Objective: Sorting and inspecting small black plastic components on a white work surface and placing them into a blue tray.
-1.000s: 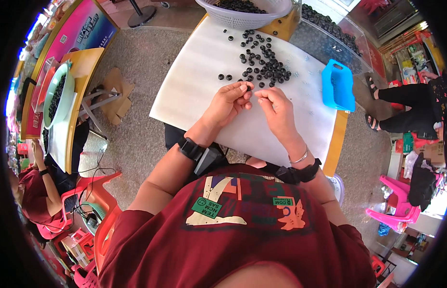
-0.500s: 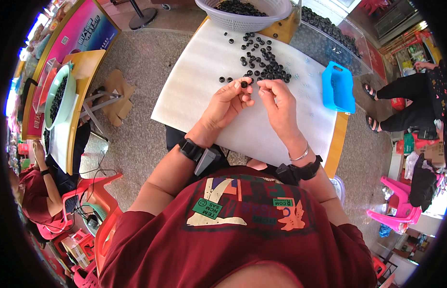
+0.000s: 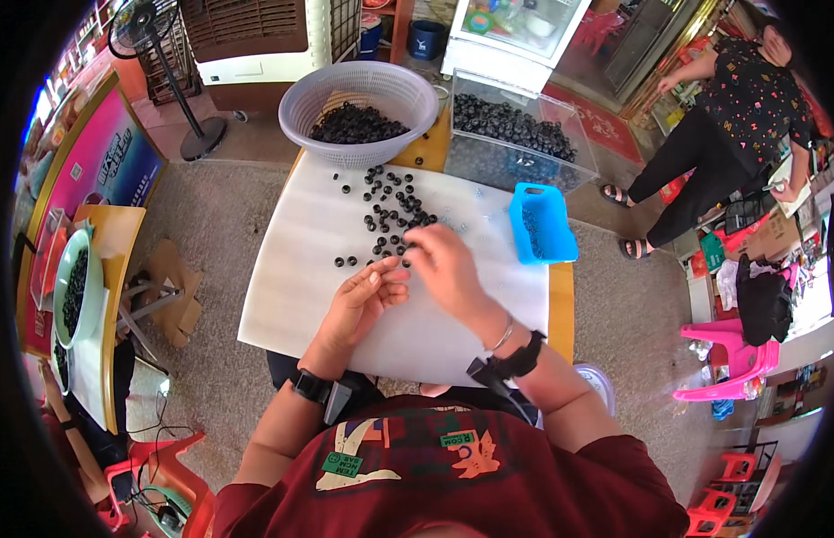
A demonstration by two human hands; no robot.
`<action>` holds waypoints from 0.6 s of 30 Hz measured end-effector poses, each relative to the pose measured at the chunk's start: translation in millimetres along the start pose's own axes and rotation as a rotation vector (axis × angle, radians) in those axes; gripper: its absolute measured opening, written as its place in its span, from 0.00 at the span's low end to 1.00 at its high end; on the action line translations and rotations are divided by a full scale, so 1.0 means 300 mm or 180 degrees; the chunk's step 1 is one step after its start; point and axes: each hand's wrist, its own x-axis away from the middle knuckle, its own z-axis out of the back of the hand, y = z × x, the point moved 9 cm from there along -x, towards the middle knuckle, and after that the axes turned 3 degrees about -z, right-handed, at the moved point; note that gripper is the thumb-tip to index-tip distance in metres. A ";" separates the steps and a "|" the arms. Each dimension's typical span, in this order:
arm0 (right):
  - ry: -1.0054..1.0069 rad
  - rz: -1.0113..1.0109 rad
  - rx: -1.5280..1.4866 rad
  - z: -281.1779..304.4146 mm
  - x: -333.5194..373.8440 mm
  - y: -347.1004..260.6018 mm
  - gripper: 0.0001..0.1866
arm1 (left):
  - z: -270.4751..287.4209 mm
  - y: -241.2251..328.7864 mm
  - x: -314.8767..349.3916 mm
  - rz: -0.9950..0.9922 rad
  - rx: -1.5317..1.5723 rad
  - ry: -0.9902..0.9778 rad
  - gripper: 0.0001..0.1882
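My left hand (image 3: 361,303) is palm up over the white sheet (image 3: 291,305), its thumb and fingers pinched together. My right hand (image 3: 453,273) meets it from the right, fingers bent and closed at the left fingertips. A small black ring-shaped piece (image 3: 405,263) shows at the meeting fingertips; which hand holds it is hidden. Just beyond the hands, several more black pieces (image 3: 381,218) lie loose on the sheet. Small clear bits (image 3: 462,221) are scattered right of them. A blue plastic basket (image 3: 558,244) with small clear bits inside stands at the sheet's right side.
A grey colander (image 3: 296,121) and a clear bin (image 3: 488,152), both with black pieces, stand at the far edge. At left, a side table (image 3: 121,260) bears a green basin (image 3: 92,300). A person (image 3: 717,130) stands at right near a pink stool (image 3: 730,345).
My view has shifted, showing more of the far side. My right hand has moved in to the left fingertips, covering where the left hand held a black piece. The person at right has turned.
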 end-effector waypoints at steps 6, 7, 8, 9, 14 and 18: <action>0.0970 -0.1565 -0.1264 0.276 -0.340 0.429 0.10 | 0.056 -0.014 0.000 0.0065 -0.0077 0.0072 0.20; 0.1150 -0.1549 -0.1222 0.346 -0.395 0.480 0.07 | 0.053 -0.015 -0.006 0.0059 -0.0044 0.0120 0.18; 0.1125 -0.1528 -0.1205 0.395 -0.432 0.524 0.08 | 0.044 -0.017 -0.009 0.0070 -0.0061 0.0125 0.17; 0.1125 -0.1913 -0.0926 0.432 -0.438 0.547 0.09 | 0.036 -0.015 -0.010 0.0086 -0.0070 0.0151 0.15; 0.0537 -0.1534 -0.0814 0.269 -0.255 0.304 0.14 | 0.078 -0.023 -0.015 0.0022 0.0080 0.0038 0.10; -0.0385 -0.0994 -0.0284 0.038 0.009 0.249 0.08 | 0.057 -0.014 -0.011 0.0033 0.0036 0.0140 0.10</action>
